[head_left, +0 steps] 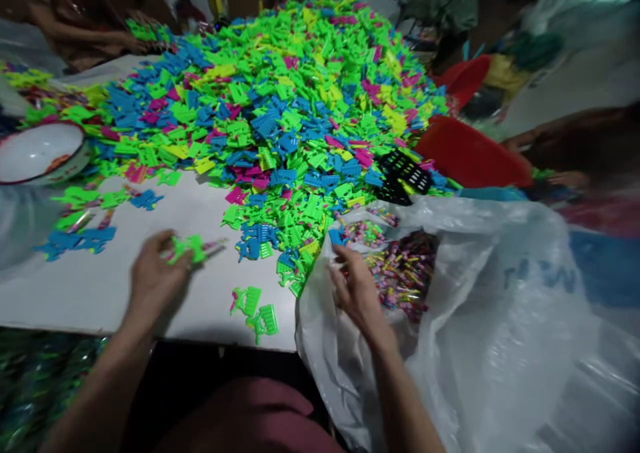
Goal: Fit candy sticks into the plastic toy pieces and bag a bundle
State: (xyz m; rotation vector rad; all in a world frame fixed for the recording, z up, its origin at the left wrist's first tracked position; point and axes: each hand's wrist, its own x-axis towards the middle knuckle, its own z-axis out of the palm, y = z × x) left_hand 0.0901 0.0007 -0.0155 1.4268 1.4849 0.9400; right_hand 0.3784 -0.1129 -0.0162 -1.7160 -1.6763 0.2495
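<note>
My left hand [160,273] is closed on a bright green plastic toy piece [189,248], held just above the white table. A slim clear stick with a pinkish tip juts out to its right, slightly blurred. My right hand [357,283] is over the near left rim of a white plastic sack [475,346], fingers apart and loosely curled. By its fingertips is a small blue piece [336,236]; I see no grip on it. Inside the sack lie many small pink and yellow sticks [403,273]. Two green comb-shaped pieces [254,310] lie on the table between my hands.
A large heap of green, blue, pink and yellow plastic pieces [300,93] covers the table's [210,306] back. At left are an enamel bowl [43,150] and blue pieces [77,240]. A black basket piece [403,173] and red scoops [470,150] stand right. Other people's hands work at both sides.
</note>
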